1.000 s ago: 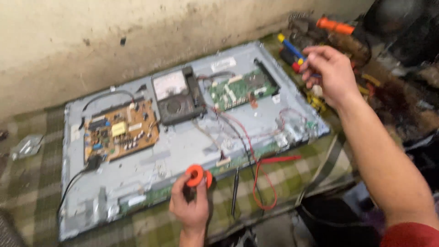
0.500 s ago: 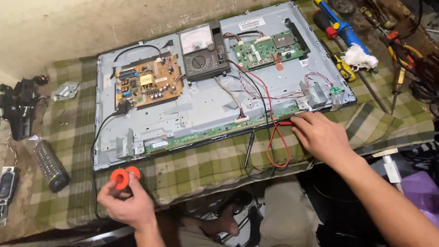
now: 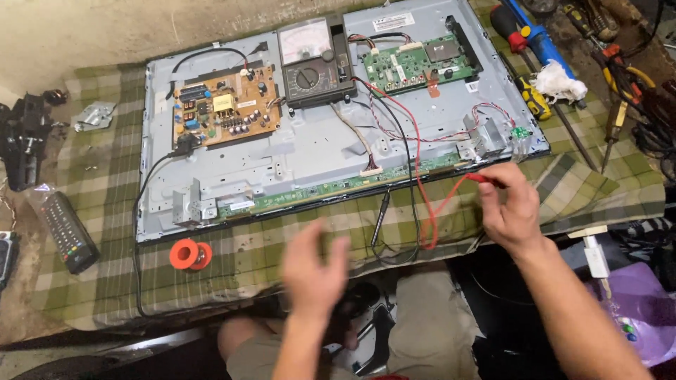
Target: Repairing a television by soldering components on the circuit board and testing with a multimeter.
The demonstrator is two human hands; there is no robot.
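- The red probe (image 3: pixel 484 179) is pinched in my right hand's (image 3: pixel 512 208) fingertips, just off the near right corner of the opened grey metal television back (image 3: pixel 310 151); half a second ago that hand lay flat by the red lead.
- My left hand (image 3: pixel 313 271) has released the orange solder spool (image 3: pixel 190 255), now lying on the checked cloth (image 3: pixel 267 246); fingers spread, blurred, holding nothing.

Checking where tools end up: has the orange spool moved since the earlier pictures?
Yes. The orange spool has left the left hand and now lies on the checked cloth, just below the lower left corner of the television panel.
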